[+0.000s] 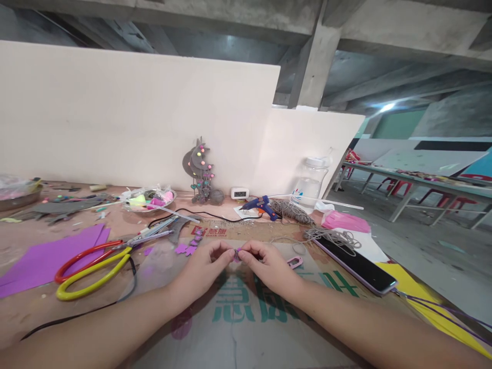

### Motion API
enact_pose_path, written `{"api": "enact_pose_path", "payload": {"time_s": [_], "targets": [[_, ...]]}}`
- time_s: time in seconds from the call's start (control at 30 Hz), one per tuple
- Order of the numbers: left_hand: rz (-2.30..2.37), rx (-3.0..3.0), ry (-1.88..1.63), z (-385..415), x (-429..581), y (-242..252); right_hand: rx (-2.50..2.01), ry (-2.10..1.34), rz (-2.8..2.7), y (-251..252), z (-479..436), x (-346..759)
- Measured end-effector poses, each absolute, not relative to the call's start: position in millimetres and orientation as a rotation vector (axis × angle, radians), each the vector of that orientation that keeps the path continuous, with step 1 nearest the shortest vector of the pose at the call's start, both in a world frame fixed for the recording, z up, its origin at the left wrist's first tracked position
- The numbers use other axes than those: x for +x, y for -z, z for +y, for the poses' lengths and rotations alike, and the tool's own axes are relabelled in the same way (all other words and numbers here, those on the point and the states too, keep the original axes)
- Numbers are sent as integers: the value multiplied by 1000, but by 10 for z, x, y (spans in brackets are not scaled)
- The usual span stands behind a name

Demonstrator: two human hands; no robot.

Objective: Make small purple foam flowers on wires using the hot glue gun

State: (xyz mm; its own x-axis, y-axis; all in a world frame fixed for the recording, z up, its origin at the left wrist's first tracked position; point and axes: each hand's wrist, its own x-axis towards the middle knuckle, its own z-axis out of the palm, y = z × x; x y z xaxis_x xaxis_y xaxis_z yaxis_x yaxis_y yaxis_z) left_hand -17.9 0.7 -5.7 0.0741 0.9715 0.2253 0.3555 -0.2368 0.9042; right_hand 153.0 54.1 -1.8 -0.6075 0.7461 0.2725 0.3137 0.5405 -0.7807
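- The left hand (209,262) pinched a small purple-and-grey piece (237,255) between thumb and fingertips.
- The right hand (265,264) gripped that same piece from the right, the thumbs close together.
- The piece was held above the printed cardboard (203,333), between the two hands; its exact shape was too small to tell.
- Just left of the hands, purple cut-outs (186,249) lay on the cardboard.
- Farther left were red-and-yellow-handled scissors (94,277), partly over purple sheets (42,266).
- A pink tool (295,262) lay near the right hand, and a phone (353,264) farther right.
- On the far side sat a blue glue gun (263,206).
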Motion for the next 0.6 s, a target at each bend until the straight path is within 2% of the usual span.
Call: {"api": "enact_pose_path", "payload": {"time_s": [0.6], "targets": [[1276, 1697, -1139, 14, -186, 75, -845, -944, -2142, 9, 536, 1522]]}}
